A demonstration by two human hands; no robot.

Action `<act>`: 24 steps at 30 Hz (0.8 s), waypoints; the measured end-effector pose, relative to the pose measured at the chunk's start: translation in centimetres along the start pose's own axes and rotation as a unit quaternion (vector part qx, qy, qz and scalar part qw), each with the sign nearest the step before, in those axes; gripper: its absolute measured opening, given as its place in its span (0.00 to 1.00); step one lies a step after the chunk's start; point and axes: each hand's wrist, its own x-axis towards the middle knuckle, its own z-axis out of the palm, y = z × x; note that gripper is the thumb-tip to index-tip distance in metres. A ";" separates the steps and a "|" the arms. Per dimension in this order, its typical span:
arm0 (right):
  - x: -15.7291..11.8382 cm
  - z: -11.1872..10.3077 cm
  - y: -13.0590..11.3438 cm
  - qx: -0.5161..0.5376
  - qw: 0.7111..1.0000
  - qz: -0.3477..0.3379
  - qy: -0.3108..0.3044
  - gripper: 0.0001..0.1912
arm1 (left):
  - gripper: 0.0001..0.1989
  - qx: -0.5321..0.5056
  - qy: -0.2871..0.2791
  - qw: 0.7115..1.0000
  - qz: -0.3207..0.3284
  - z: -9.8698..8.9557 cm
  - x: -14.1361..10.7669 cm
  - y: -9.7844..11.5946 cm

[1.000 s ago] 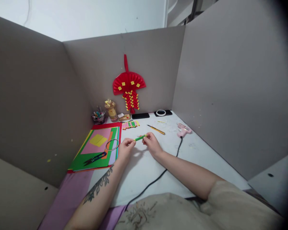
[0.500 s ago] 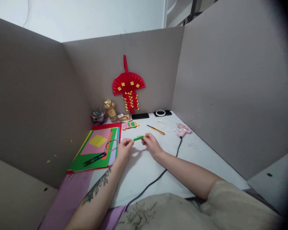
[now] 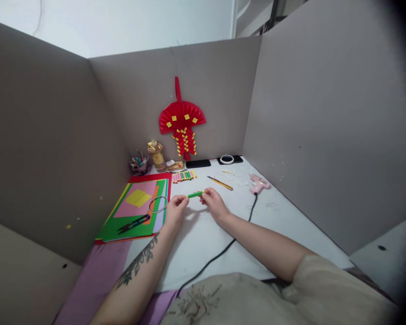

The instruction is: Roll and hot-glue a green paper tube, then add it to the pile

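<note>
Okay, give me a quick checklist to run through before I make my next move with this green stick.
1. Left hand grips one end of the green stick: ok.
2. Right hand grips the other end: ok.
3. Black snips lying apart from both hands: ok.
4. Cord clear of the right forearm: not ok, it passes beneath.
5. Pink glue gun hot: cannot tell.

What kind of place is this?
Probably a paper-craft desk: there are colored paper sheets, a pink glue gun, and a red fan decoration hanging on the gray divider.
</note>
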 end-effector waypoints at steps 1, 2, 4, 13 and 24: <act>0.0 0.0 0.0 -0.005 1.000 -0.004 -0.003 0.12 | 0.11 -0.004 0.003 1.000 -0.003 0.0 0.0 -0.1; -0.1 0.0 0.0 -0.010 1.000 -0.008 -0.007 0.12 | 0.11 -0.007 0.007 1.000 -0.004 0.0 0.1 -0.2; -0.2 0.0 -0.1 -0.021 1.000 -0.017 -0.012 0.11 | 0.12 -0.007 0.013 1.000 0.001 0.0 0.1 -0.5; -1.3 0.7 -0.6 -0.083 0.992 -0.063 -0.067 0.10 | 0.17 0.015 0.038 0.998 0.047 0.3 -0.1 -1.6; -1.2 0.5 -0.6 -0.085 0.992 -0.064 -0.062 0.09 | 0.11 -0.011 0.027 0.998 0.052 0.3 0.1 -1.1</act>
